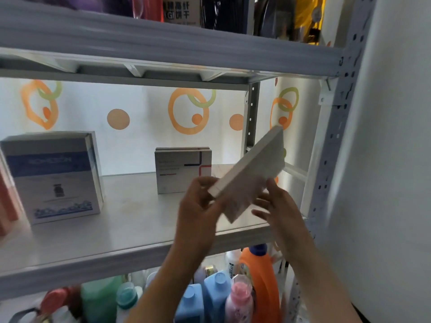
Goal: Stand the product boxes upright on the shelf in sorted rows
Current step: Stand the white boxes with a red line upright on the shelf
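A flat white box (254, 169) is held tilted above the right end of the grey shelf (130, 220), its far corner pointing up and right. My left hand (198, 206) grips its lower left corner. My right hand (277, 206) supports its lower right edge from below with fingers spread. Behind the held box, two thin grey boxes (179, 170) with red and dark lines stand upright together. A larger white and blue box (56, 176) stands upright at the left. An orange box (7, 201) shows at the far left edge.
The upper shelf board (163, 45) hangs close overhead. A perforated grey upright post (335, 141) bounds the right side next to a white wall. Below the shelf stand an orange detergent bottle (261, 280) and several blue, pink and green bottles.
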{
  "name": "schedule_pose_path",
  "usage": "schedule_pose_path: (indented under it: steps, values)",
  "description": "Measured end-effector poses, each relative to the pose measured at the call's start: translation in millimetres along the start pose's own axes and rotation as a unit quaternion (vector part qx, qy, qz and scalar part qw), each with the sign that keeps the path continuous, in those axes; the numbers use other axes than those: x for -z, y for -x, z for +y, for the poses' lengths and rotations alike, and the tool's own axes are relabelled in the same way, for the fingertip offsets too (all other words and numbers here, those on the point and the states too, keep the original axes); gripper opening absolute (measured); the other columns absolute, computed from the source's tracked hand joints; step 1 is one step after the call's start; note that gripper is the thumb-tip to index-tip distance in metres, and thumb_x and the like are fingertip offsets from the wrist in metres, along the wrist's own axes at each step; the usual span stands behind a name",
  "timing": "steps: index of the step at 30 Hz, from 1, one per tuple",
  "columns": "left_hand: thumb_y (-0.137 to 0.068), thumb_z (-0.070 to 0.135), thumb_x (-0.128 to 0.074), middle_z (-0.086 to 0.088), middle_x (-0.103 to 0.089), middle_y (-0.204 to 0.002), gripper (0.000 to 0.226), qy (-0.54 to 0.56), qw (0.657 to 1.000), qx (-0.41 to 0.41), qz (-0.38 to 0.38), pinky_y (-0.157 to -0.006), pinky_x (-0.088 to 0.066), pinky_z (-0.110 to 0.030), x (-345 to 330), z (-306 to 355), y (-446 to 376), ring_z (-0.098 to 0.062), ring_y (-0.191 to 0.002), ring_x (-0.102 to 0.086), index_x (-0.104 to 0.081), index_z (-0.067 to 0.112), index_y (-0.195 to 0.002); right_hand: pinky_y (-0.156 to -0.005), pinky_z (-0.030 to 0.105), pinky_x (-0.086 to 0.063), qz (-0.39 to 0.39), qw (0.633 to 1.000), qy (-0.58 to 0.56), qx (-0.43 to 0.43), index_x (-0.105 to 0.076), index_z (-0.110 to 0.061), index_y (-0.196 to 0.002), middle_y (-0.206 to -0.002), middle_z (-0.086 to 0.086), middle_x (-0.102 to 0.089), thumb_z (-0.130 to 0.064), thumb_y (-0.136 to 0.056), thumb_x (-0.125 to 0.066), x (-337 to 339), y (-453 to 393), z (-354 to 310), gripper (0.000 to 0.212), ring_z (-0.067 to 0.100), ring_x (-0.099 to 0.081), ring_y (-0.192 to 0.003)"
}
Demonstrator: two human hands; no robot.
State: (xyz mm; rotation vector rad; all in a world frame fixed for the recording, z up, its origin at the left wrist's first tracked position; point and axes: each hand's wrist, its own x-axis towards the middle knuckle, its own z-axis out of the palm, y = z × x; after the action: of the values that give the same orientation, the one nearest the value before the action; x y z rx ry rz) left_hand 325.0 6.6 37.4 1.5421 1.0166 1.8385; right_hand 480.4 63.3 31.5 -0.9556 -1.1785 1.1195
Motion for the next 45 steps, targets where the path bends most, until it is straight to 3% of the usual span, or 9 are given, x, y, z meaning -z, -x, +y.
schedule_pose_path:
  steps: [6,9,14,18,23,27,30,33,45]
  values:
    - [-0.089,0.015,-0.066,0.006,-0.075,-0.092,0.02,0.051,0.995,-0.003,0.08,-0.066,-0.057,-0.026,32.4,32.0,-30.9,-0.01,-0.082,-0.071,-0.066,0.021,-0.107,-0.113,0.04,-0.032,0.127,0.963,0.198,0.131,-0.01,-0.029,-0.153,-0.157,-0.001,-0.026,-0.057,-0.063,-0.079,19.7,6.9,-15.0,0.117,0.018,-0.032,-0.141]
    - [-0.088,0.023,-0.069,0.007,-0.075,-0.088,0.02,-0.02,0.997,0.0,0.076,-0.066,-0.057,-0.033,45.4,44.7,-41.8,-0.012,-0.078,-0.071,-0.066,0.026,-0.107,-0.11,0.038,-0.036,0.013,0.938,0.281,0.201,-0.021,-0.047,-0.15,-0.156,-0.015,-0.03,-0.051,-0.067,-0.08,23.0,5.9,-28.8,0.102,0.011,-0.034,-0.138]
    - [-0.084,0.027,-0.072,0.01,-0.075,-0.088,0.016,-0.081,0.996,0.012,0.033,-0.074,-0.058,-0.039,48.5,58.5,-52.7,-0.011,-0.081,-0.071,-0.071,0.028,-0.1,-0.068,0.01,-0.047,-0.165,0.894,0.361,0.206,-0.056,-0.047,-0.12,-0.106,-0.019,-0.065,-0.032,-0.08,-0.078,15.2,-2.4,-49.5,0.048,-0.008,-0.061,-0.089]
    - [-0.086,0.028,-0.071,0.018,-0.072,-0.096,0.014,-0.108,0.992,-0.034,0.056,-0.077,-0.055,-0.026,39.5,52.8,-51.4,-0.001,-0.088,-0.067,-0.07,0.032,-0.1,-0.067,0.02,-0.054,-0.183,0.926,0.275,0.185,-0.066,-0.024,-0.103,-0.091,-0.008,-0.072,-0.021,-0.085,-0.074,14.1,-9.3,-42.8,0.021,0.006,-0.069,-0.082]
    - [-0.086,0.034,-0.07,0.012,-0.059,-0.12,0.043,-0.182,0.974,-0.039,0.129,-0.083,-0.045,-0.022,33.5,16.4,-44.5,-0.006,-0.105,-0.056,-0.055,0.026,-0.126,-0.08,0.033,-0.056,-0.079,0.982,0.13,0.116,-0.062,-0.013,-0.112,-0.104,0.004,-0.073,-0.022,-0.088,-0.07,19.6,-27.9,-1.8,0.028,0.019,-0.07,-0.094]
    - [-0.094,0.031,-0.059,0.001,-0.059,-0.124,0.05,-0.149,0.981,0.121,-0.039,-0.092,-0.048,-0.032,14.1,-16.7,-35.8,-0.009,-0.104,-0.055,-0.041,0.02,-0.139,-0.091,0.042,-0.055,-0.051,0.998,0.011,0.032,-0.058,-0.01,-0.125,-0.115,0.011,-0.071,-0.029,-0.09,-0.064,33.2,-47.0,17.6,0.04,0.026,-0.069,-0.105]
    - [-0.097,0.027,-0.053,0.001,-0.063,-0.125,0.037,-0.144,0.969,0.137,-0.146,-0.102,-0.048,-0.038,-10.2,-40.0,-29.4,-0.009,-0.112,-0.058,-0.046,0.033,-0.132,-0.09,0.04,-0.055,-0.045,0.996,0.079,0.012,-0.061,-0.02,-0.119,-0.111,0.007,-0.072,-0.036,-0.095,-0.06,38.5,-52.1,23.5,0.029,0.022,-0.07,-0.1]
    - [-0.098,0.026,-0.052,0.012,-0.063,-0.122,0.031,-0.134,0.972,0.129,-0.142,-0.101,-0.049,-0.04,-25.0,-55.1,-28.9,-0.008,-0.115,-0.057,-0.049,0.045,-0.123,-0.068,0.016,-0.051,-0.04,0.978,0.201,0.035,-0.059,-0.025,-0.116,-0.103,-0.005,-0.071,-0.038,-0.098,-0.055,43.8,-56.0,16.9,0.022,0.004,-0.069,-0.083]
    - [-0.1,0.022,-0.048,0.016,-0.052,-0.134,0.048,-0.158,0.962,0.109,-0.196,-0.093,-0.036,-0.013,-44.4,-68.1,-41.3,0.001,-0.12,-0.044,-0.035,0.034,-0.145,-0.087,0.026,-0.04,0.059,0.945,0.315,0.064,-0.045,-0.019,-0.141,-0.13,0.004,-0.061,-0.021,-0.102,-0.046,50.2,-75.6,24.1,0.038,0.02,-0.058,-0.114]
